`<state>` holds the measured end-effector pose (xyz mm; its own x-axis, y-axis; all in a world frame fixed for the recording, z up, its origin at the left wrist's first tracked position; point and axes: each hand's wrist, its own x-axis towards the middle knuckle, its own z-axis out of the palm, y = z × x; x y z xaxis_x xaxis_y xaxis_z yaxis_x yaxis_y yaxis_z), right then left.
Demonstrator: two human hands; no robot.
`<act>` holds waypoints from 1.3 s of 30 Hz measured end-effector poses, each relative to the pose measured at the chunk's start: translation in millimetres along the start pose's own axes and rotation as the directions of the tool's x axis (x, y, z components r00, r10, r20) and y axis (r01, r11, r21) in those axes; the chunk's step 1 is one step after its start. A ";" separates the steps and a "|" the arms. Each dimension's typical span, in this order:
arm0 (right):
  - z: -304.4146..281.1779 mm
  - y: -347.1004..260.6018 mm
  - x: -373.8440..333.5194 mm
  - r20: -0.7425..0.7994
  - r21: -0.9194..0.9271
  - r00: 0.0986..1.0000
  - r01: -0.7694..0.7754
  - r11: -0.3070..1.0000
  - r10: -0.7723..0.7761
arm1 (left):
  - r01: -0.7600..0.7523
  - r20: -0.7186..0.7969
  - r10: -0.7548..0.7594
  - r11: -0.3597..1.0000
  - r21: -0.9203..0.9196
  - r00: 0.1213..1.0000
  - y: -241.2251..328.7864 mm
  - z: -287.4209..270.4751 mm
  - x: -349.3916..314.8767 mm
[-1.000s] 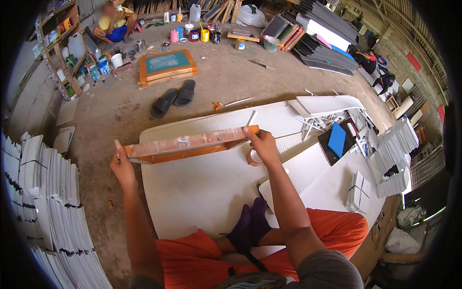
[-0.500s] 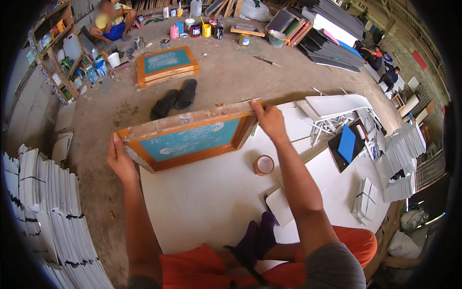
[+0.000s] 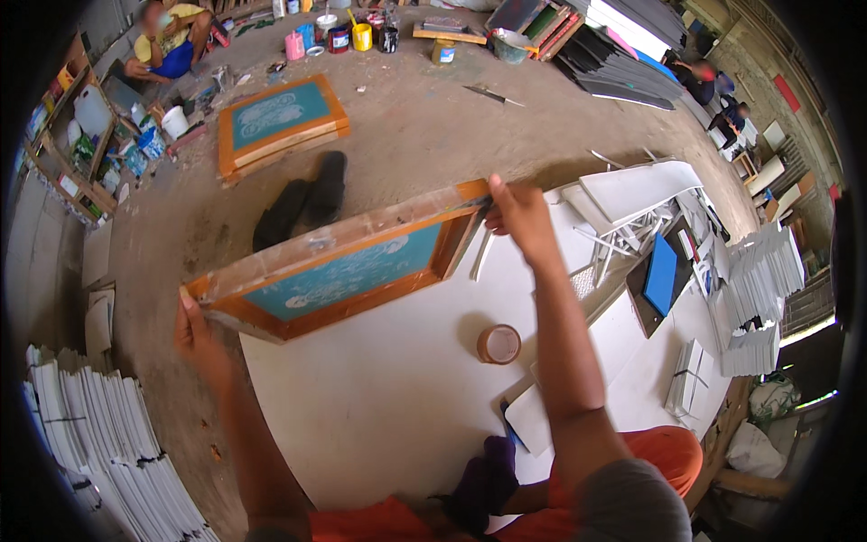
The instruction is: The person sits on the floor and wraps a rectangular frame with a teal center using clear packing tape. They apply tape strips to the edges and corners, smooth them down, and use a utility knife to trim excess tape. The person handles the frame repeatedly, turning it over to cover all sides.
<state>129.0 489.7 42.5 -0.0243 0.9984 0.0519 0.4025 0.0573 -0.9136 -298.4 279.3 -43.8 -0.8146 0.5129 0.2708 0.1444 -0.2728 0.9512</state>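
Note:
Between my two hands a silk-screen printing frame (image 3: 334, 273), orange-brown wood around teal mesh with a pale pattern, is held tilted above a white board (image 3: 379, 397). My left hand (image 3: 200, 343) is closed on its left end, thumb on the near corner. At the far right corner my right hand (image 3: 524, 221) grips the wood, thumb on top. A brown roll of tape (image 3: 499, 344) lies on the board, nearer to me than the frame. Beyond the frame, black slippers (image 3: 302, 199) and other stacked wooden screen frames (image 3: 283, 116) rest on the floor.
White strips and offcuts (image 3: 623, 226), a blue block (image 3: 660, 275) and a tied white bundle (image 3: 691, 379) lie to the right. White sheets are stacked at left (image 3: 108, 434). Paint pots (image 3: 362, 37) and a knife (image 3: 492, 95) are farther off. Other people sit at the back.
My hands have carried the screen frame slightly left, away from the tape roll. A white strip on the board now shows beside my right hand. The whole view has shifted somewhat.

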 end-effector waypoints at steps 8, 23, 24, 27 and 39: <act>83.5 52.8 -16.0 -0.454 0.421 0.889 0.266 0.867 -0.052 | 0.127 -0.055 -0.122 0.988 0.089 0.991 15.4 9.9 12.5; 67.2 21.2 -20.5 -0.425 0.481 0.902 0.150 0.864 0.080 | 0.528 -0.197 -0.496 0.725 0.442 0.846 92.1 13.3 8.4; 68.3 21.2 -18.5 -0.411 0.440 0.909 0.134 0.888 0.067 | 0.543 -0.180 -0.519 0.728 0.419 0.835 91.3 17.5 5.7; 83.8 24.6 -14.9 -0.388 0.284 0.921 0.078 0.956 0.040 | 0.592 -0.189 -0.569 0.700 0.400 0.801 91.8 24.5 9.9; 78.0 67.5 8.9 0.085 0.311 0.980 -0.196 0.930 0.178 | 0.552 0.079 -0.613 0.753 0.358 0.786 16.6 11.3 15.5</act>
<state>84.5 502.4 -50.2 -0.0297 0.9889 -0.1458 0.0946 -0.1424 -0.9853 -302.2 292.0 -22.2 -0.6848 0.6344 -0.3586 -0.1396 0.3688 0.9190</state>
